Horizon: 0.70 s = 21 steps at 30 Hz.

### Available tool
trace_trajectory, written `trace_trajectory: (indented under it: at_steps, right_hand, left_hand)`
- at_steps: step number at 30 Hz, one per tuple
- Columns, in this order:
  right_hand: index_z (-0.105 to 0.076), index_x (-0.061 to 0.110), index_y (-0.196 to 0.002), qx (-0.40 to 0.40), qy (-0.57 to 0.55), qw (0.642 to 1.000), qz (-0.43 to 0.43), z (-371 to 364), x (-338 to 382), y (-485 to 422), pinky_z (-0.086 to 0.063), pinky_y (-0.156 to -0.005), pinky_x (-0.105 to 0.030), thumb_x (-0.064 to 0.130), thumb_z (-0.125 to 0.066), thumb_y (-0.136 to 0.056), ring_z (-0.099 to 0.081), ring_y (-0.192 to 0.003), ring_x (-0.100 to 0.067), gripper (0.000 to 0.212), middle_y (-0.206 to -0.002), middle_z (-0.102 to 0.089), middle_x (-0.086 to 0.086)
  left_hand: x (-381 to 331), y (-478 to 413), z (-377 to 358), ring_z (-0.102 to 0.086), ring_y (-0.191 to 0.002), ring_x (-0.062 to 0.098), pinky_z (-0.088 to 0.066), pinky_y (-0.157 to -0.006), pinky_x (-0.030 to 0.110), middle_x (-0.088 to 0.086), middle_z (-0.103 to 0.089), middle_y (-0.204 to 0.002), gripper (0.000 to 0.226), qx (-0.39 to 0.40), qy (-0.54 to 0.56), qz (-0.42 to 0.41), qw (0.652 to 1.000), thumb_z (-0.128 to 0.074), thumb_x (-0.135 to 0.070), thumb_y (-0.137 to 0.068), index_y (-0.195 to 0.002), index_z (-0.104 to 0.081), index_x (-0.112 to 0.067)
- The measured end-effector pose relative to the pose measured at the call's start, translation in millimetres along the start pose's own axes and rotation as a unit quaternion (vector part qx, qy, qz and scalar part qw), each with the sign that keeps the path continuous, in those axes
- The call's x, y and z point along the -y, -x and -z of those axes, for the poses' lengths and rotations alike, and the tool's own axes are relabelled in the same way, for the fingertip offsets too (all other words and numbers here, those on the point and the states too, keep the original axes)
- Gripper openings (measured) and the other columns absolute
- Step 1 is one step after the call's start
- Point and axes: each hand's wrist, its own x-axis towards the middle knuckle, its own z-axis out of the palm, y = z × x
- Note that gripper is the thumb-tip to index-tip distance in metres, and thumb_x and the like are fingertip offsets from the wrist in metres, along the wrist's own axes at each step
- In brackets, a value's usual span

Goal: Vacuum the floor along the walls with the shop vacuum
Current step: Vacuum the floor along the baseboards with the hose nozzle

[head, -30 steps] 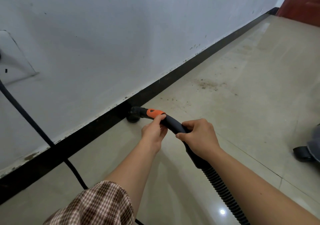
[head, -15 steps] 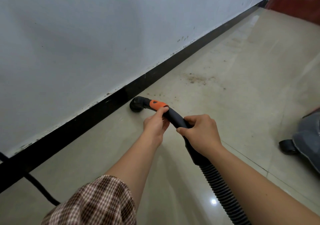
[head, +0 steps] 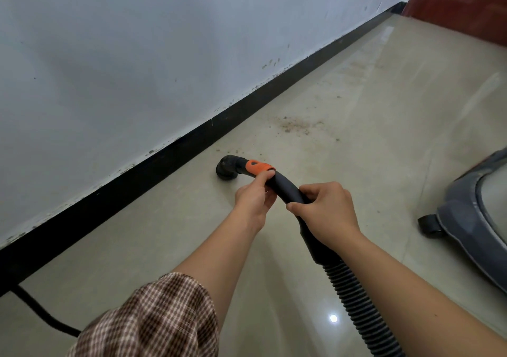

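The curved black wand (head: pixel 286 190) is gripped by both hands: the fingers of the left hand (head: pixel 253 200) are pinched round it just behind the orange collar (head: pixel 259 166), those of the right hand (head: pixel 323 214) curled round it nearer the ribbed hose (head: pixel 356 304). The nozzle (head: pixel 227 168) is set on the floor (head: pixel 384 96) at 11 o'clock from the hands, near but apart from the black baseboard (head: pixel 164 164). A dirt patch (head: pixel 296 126) is seen at 1 o'clock from the nozzle, the shop vacuum (head: pixel 472 219) at 3 o'clock.
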Motion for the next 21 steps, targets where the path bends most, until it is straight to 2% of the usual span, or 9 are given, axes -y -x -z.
trace_trajectory:
  at_steps: [4, 8, 14, 17, 21]
  right_hand:
    - [-0.068, 0.01, -0.067, -0.006, 0.007, 1.0, -0.009, 10.5, -6.3, 5.5, -0.039, -0.051, -0.027, 0.019, -0.073, -0.076, -0.051, -0.055, -0.022, 0.013, -0.064, -0.064, -0.015]
    - [-0.07, 0.01, -0.069, -0.014, 0.012, 1.0, -0.013, 22.1, -12.7, 10.9, -0.045, -0.055, -0.03, 0.018, -0.073, -0.077, -0.062, -0.066, -0.031, 0.012, -0.066, -0.066, -0.015]
    - [-0.07, 0.012, -0.069, -0.022, 0.024, 0.999, -0.034, 39.2, -20.9, 20.4, -0.045, -0.053, -0.029, 0.019, -0.073, -0.077, -0.063, -0.066, -0.029, 0.011, -0.066, -0.067, -0.013]
    - [-0.07, 0.015, -0.068, -0.026, 0.028, 0.998, -0.047, 47.0, -25.4, 25.2, -0.048, -0.055, -0.03, 0.02, -0.074, -0.076, -0.064, -0.066, -0.027, 0.01, -0.065, -0.068, -0.011]
    - [-0.07, 0.016, -0.068, -0.037, 0.027, 0.997, -0.06, 56.1, -30.8, 30.6, -0.044, -0.051, -0.026, 0.02, -0.074, -0.076, -0.063, -0.062, -0.025, 0.01, -0.064, -0.067, -0.01]
  left_hand:
    - [8.3, 3.9, -8.3, -0.065, -0.082, 0.015, -0.053, -0.09, 0.027, 0.007, -0.066, -0.09, 0.023, 0.013, -0.009, 0.011, 1.0, -0.068, -0.013, -0.087, -0.107, -0.065, -0.002]
    - [17.3, 8.3, -17.8, -0.064, -0.083, 0.015, -0.053, -0.087, 0.027, 0.008, -0.066, -0.09, 0.016, 0.022, -0.016, 0.021, 0.999, -0.069, -0.014, -0.087, -0.099, -0.064, -0.004]
    - [31.0, 15.3, -33.7, -0.063, -0.078, 0.011, -0.054, -0.074, 0.022, 0.005, -0.066, -0.085, 0.018, 0.036, -0.026, 0.032, 0.999, -0.068, -0.013, -0.087, -0.103, -0.065, -0.005]
    - [38.1, 18.7, -40.7, -0.064, -0.077, 0.011, -0.054, -0.073, 0.022, 0.005, -0.067, -0.085, 0.019, 0.044, -0.032, 0.039, 0.998, -0.068, -0.013, -0.087, -0.105, -0.064, -0.005]
    - [45.3, 23.0, -50.0, -0.064, -0.078, 0.011, -0.053, -0.071, 0.021, 0.005, -0.067, -0.088, 0.017, 0.055, -0.039, 0.047, 0.997, -0.068, -0.013, -0.087, -0.102, -0.064, -0.006]
